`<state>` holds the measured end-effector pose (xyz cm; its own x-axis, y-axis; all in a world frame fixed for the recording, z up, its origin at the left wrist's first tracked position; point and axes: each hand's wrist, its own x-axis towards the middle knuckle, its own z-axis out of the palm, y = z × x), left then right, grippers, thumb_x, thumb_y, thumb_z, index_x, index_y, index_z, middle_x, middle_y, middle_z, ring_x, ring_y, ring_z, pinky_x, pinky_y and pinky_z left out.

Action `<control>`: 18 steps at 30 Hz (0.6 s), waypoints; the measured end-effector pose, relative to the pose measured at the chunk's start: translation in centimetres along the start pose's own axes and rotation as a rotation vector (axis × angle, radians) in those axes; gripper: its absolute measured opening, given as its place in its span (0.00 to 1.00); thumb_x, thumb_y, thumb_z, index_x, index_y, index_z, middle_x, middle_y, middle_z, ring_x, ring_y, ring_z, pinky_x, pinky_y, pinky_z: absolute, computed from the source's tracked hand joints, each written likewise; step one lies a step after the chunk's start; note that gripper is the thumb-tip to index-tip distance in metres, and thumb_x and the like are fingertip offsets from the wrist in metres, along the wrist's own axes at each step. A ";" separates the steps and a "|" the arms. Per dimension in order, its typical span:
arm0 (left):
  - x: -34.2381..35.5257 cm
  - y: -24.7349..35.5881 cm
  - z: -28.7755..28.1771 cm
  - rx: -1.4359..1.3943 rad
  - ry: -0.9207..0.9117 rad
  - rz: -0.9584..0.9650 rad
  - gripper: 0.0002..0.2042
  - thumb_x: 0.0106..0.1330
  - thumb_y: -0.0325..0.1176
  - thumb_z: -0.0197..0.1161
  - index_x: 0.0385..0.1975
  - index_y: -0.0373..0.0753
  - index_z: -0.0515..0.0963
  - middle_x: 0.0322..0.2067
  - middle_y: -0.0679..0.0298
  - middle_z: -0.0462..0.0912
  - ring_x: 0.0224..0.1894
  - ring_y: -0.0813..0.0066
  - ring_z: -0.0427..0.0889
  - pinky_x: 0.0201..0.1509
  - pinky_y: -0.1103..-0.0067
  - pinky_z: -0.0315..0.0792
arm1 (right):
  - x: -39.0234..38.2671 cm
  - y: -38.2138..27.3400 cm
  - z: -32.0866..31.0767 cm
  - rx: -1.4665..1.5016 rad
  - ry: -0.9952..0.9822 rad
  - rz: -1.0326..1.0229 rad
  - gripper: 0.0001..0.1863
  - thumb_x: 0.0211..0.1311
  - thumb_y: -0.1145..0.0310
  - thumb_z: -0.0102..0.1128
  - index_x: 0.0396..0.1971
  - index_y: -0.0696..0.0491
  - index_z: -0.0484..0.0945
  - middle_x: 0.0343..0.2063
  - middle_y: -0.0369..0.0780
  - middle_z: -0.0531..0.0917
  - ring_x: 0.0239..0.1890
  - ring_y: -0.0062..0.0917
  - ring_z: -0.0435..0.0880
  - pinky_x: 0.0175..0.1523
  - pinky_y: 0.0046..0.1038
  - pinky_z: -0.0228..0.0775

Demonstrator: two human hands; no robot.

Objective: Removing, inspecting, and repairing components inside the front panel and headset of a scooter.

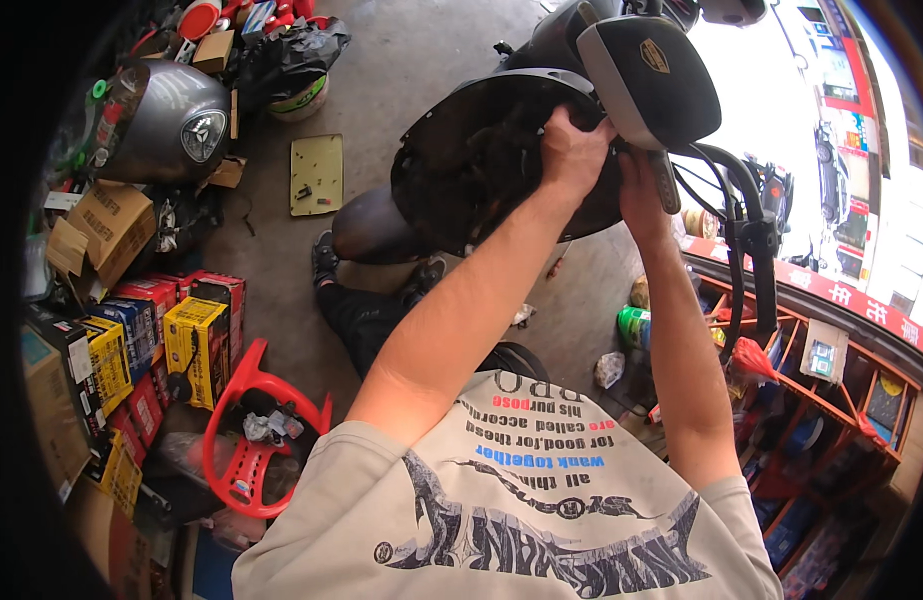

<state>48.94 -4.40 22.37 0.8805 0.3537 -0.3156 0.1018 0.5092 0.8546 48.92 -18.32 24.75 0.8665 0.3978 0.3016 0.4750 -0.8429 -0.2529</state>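
My left hand [570,150] is closed at the inner right side of a black scooter front panel [472,170], just left of the mirror [650,85]; what its fingers hold is hidden. My right hand [642,195] reaches up beneath the mirror, beside a handlebar lever [667,185], at the panel's right edge; its fingertips are hidden. Black cables and bars [742,240] curve down to the right of it. A dark grey curved body part [372,228] shows below the panel.
At left are a grey scooter panel [162,110], cardboard [112,230], stacked battery-like boxes [197,340] and a red plastic stool [222,450]. A tray [317,175] with small parts lies on the floor [372,90]. An orange shelf rack [832,400] stands at right by a bright doorway.
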 end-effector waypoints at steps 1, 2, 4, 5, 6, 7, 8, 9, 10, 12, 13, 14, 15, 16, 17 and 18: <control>0.1 0.3 0.0 -0.003 -0.027 -0.017 0.25 0.53 0.40 0.73 0.42 0.26 0.74 0.35 0.57 0.82 0.33 0.72 0.82 0.33 0.79 0.80 | -0.1 0.2 0.0 -0.001 0.001 0.010 0.15 0.63 0.68 0.53 0.48 0.56 0.77 0.42 0.51 0.80 0.46 0.48 0.78 0.50 0.41 0.70; 0.4 0.2 -0.4 0.002 -0.032 -0.020 0.25 0.53 0.40 0.73 0.42 0.26 0.74 0.35 0.57 0.82 0.33 0.72 0.82 0.33 0.79 0.80 | 0.0 0.0 0.0 -0.014 -0.012 0.036 0.15 0.63 0.68 0.54 0.48 0.54 0.78 0.41 0.51 0.80 0.45 0.48 0.78 0.50 0.41 0.70; 1.7 -0.2 -0.9 0.120 -0.045 -0.096 0.28 0.47 0.46 0.75 0.34 0.24 0.76 0.34 0.46 0.83 0.39 0.56 0.84 0.43 0.71 0.76 | 0.3 -0.4 0.1 -0.023 -0.024 0.069 0.15 0.62 0.68 0.54 0.48 0.53 0.78 0.41 0.50 0.81 0.45 0.48 0.79 0.49 0.41 0.71; 2.0 -0.1 -1.1 0.113 -0.046 -0.041 0.26 0.48 0.46 0.75 0.30 0.24 0.76 0.28 0.48 0.83 0.32 0.60 0.84 0.36 0.73 0.76 | 0.4 -0.6 0.1 -0.010 -0.024 0.078 0.14 0.62 0.67 0.55 0.47 0.51 0.78 0.41 0.50 0.81 0.44 0.48 0.79 0.49 0.41 0.71; 2.0 -0.1 -1.2 0.119 -0.053 -0.043 0.26 0.48 0.46 0.75 0.30 0.24 0.76 0.28 0.48 0.83 0.32 0.60 0.84 0.36 0.73 0.76 | 0.4 -0.7 0.1 0.004 -0.023 0.086 0.14 0.62 0.67 0.55 0.47 0.50 0.79 0.40 0.50 0.81 0.44 0.48 0.79 0.48 0.42 0.71; 2.1 -0.1 -1.2 0.088 -0.080 -0.077 0.25 0.48 0.45 0.75 0.29 0.24 0.76 0.26 0.49 0.83 0.30 0.64 0.84 0.34 0.74 0.76 | 0.5 -0.9 0.0 0.032 -0.022 0.113 0.14 0.62 0.66 0.55 0.47 0.50 0.79 0.40 0.49 0.81 0.46 0.47 0.79 0.50 0.40 0.70; 2.2 -0.1 -1.1 0.056 -0.109 -0.110 0.25 0.49 0.44 0.75 0.28 0.25 0.75 0.25 0.51 0.83 0.28 0.67 0.84 0.32 0.75 0.76 | 0.4 -0.6 0.2 0.032 -0.016 0.121 0.14 0.62 0.66 0.55 0.47 0.50 0.79 0.40 0.49 0.81 0.46 0.47 0.79 0.50 0.40 0.70; 2.2 -0.1 -0.8 0.025 -0.118 -0.097 0.23 0.50 0.43 0.74 0.27 0.25 0.75 0.22 0.54 0.82 0.24 0.72 0.82 0.29 0.77 0.75 | 0.4 -0.3 0.4 0.096 -0.005 0.150 0.15 0.62 0.66 0.55 0.47 0.50 0.79 0.41 0.49 0.81 0.47 0.45 0.79 0.51 0.39 0.70; 2.1 -0.1 -0.7 0.029 -0.127 -0.097 0.23 0.50 0.43 0.74 0.27 0.25 0.75 0.22 0.54 0.82 0.24 0.72 0.82 0.29 0.77 0.75 | 0.3 0.0 0.5 0.160 0.007 0.177 0.15 0.62 0.66 0.55 0.48 0.51 0.79 0.42 0.49 0.82 0.48 0.44 0.79 0.52 0.38 0.69; 2.4 -0.3 -0.7 0.069 -0.102 -0.056 0.23 0.52 0.43 0.73 0.28 0.24 0.75 0.22 0.52 0.82 0.26 0.69 0.83 0.31 0.76 0.75 | 0.3 -0.7 0.6 0.240 -0.010 0.286 0.16 0.61 0.66 0.55 0.48 0.52 0.79 0.43 0.49 0.81 0.49 0.43 0.79 0.53 0.37 0.68; 2.4 -0.4 -0.8 0.073 -0.105 -0.054 0.23 0.52 0.43 0.73 0.28 0.24 0.75 0.22 0.52 0.82 0.26 0.69 0.83 0.31 0.76 0.75 | 0.4 -1.1 0.6 0.317 -0.032 0.391 0.16 0.61 0.66 0.55 0.48 0.53 0.79 0.44 0.49 0.81 0.49 0.41 0.79 0.54 0.35 0.68; 2.3 -0.6 -0.8 0.142 -0.074 -0.012 0.24 0.52 0.43 0.72 0.29 0.23 0.75 0.22 0.51 0.82 0.26 0.68 0.84 0.32 0.75 0.76 | 0.3 -1.1 0.6 0.317 -0.024 0.393 0.16 0.61 0.66 0.55 0.48 0.53 0.79 0.44 0.49 0.81 0.49 0.41 0.79 0.54 0.35 0.68; 2.4 -0.7 -0.7 0.210 -0.043 0.030 0.24 0.53 0.44 0.72 0.30 0.23 0.74 0.23 0.50 0.82 0.27 0.66 0.84 0.32 0.75 0.76 | 0.3 -1.2 0.6 0.327 -0.005 0.394 0.16 0.60 0.66 0.56 0.47 0.54 0.79 0.43 0.49 0.82 0.48 0.41 0.80 0.54 0.35 0.68; 2.5 -0.8 -0.6 0.211 -0.048 0.033 0.24 0.53 0.44 0.72 0.30 0.23 0.74 0.23 0.50 0.82 0.27 0.66 0.84 0.32 0.75 0.76 | 0.2 -1.2 0.5 0.337 0.015 0.395 0.16 0.60 0.66 0.56 0.46 0.55 0.80 0.42 0.49 0.82 0.47 0.41 0.80 0.53 0.35 0.68; 2.2 -0.7 -0.7 0.186 -0.061 0.014 0.25 0.54 0.44 0.71 0.31 0.22 0.74 0.23 0.49 0.82 0.28 0.65 0.84 0.33 0.74 0.76 | 0.3 -1.4 0.2 0.339 0.018 0.396 0.16 0.60 0.66 0.56 0.46 0.55 0.80 0.42 0.49 0.82 0.47 0.41 0.80 0.53 0.35 0.68; 2.0 -0.6 -0.7 0.162 -0.073 -0.005 0.26 0.54 0.45 0.71 0.31 0.21 0.73 0.23 0.48 0.82 0.29 0.63 0.84 0.34 0.74 0.76 | 0.4 -1.6 -0.2 0.342 -0.073 0.445 0.19 0.62 0.63 0.53 0.50 0.56 0.77 0.47 0.47 0.80 0.52 0.38 0.77 0.57 0.34 0.63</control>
<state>50.32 -3.41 20.91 0.9105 0.2903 -0.2944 0.1743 0.3760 0.9101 48.44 -16.86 25.43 0.9972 0.0653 0.0371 0.0741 -0.7746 -0.6281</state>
